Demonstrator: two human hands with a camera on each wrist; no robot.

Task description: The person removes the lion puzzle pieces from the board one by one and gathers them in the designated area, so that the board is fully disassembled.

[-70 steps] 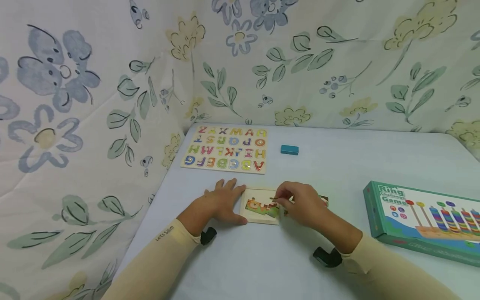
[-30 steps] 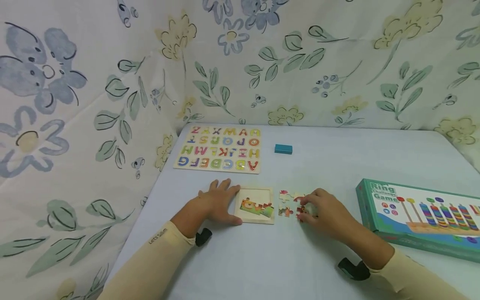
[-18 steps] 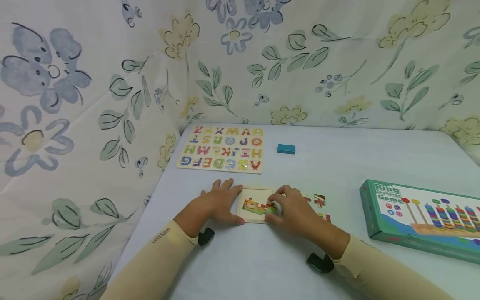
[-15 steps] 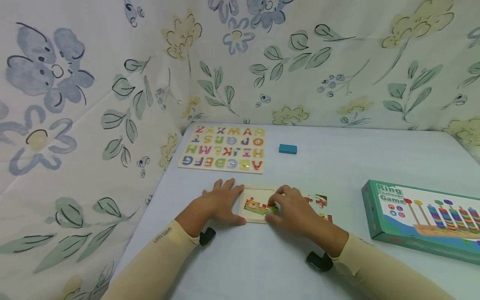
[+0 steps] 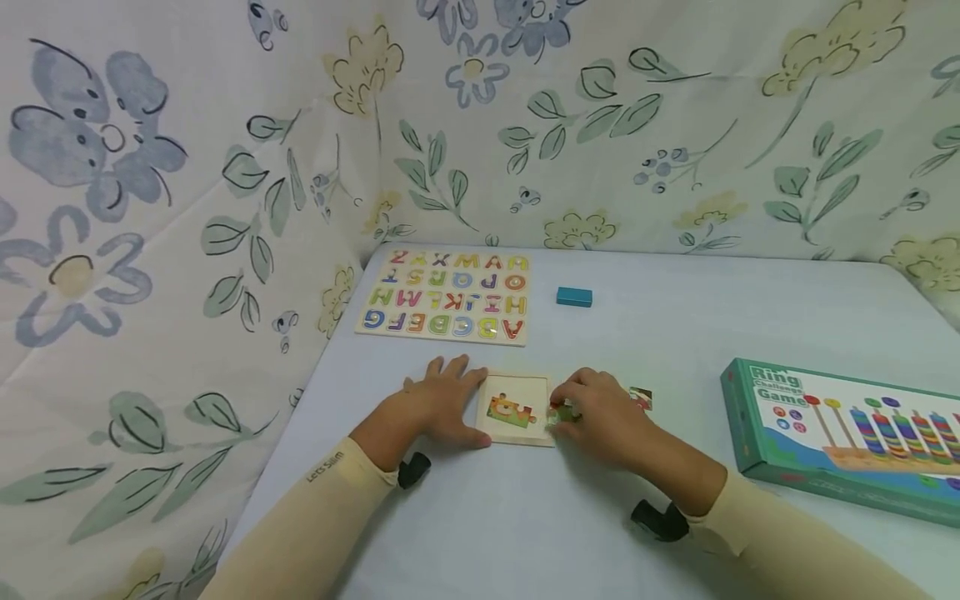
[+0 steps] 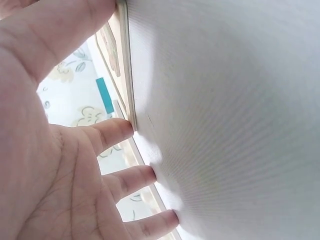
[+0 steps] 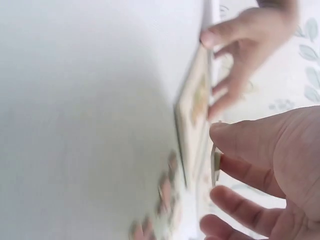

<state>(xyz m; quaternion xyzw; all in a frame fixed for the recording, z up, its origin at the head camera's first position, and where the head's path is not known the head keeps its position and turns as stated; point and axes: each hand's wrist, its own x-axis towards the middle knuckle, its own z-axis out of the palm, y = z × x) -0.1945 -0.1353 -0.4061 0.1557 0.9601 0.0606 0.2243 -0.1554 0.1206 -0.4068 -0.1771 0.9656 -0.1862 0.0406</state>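
A shallow wooden puzzle tray (image 5: 517,438) lies on the table, with joined pieces showing an orange animal face (image 5: 512,410) inside. My left hand (image 5: 433,406) rests at its left side, fingers spread; in the left wrist view that hand (image 6: 65,130) touches the tray's edge (image 6: 131,95) with thumb and index finger. My right hand (image 5: 606,417) pinches a green-and-red jigsaw piece (image 5: 564,412) near the tray's right edge. In the right wrist view the piece (image 7: 216,165) stands between thumb and fingers, raised off the table. Loose jigsaw pieces (image 5: 641,398) lie partly hidden behind the right hand.
An alphabet board (image 5: 442,296) lies behind the tray at the left, beside a small teal block (image 5: 574,297). A green ring game box (image 5: 847,442) stands at the right. A floral cloth (image 5: 675,125) hangs behind the table.
My right hand went from the loose pieces to the tray's right part; now it has drawn the green piece out of the tray, slightly rightward. The left hand stays at the tray.
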